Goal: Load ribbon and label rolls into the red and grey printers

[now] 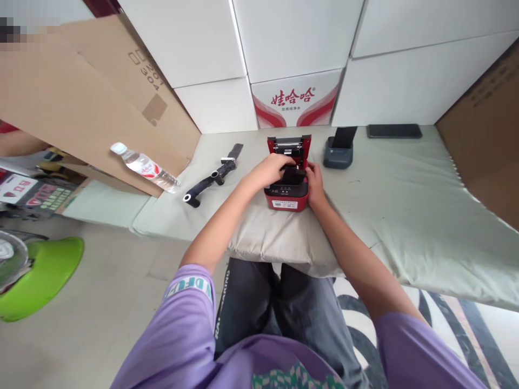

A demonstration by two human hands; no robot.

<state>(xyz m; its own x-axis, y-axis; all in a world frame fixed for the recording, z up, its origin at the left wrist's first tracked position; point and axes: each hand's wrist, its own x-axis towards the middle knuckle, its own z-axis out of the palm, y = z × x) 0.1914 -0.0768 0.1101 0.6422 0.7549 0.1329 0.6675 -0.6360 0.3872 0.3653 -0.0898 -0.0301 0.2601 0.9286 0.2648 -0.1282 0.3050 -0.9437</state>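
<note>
A small red label printer [287,201] with its lid up sits on a beige cushion [267,237] in front of me. My left hand [271,168] reaches over the printer's open top, fingers curled on a dark part inside. On the printer's right side rests my right hand [314,185], fingers pressed against the body and the same dark part. What exactly lies under the fingers is hidden.
A dark blue printer [338,152] stands behind the red one, a black phone [394,131] farther right. A black strap-like part [214,176] and a water bottle [144,167] lie to the left. Cardboard sheets, white boxes and a green basin [40,275] surround the pale mat.
</note>
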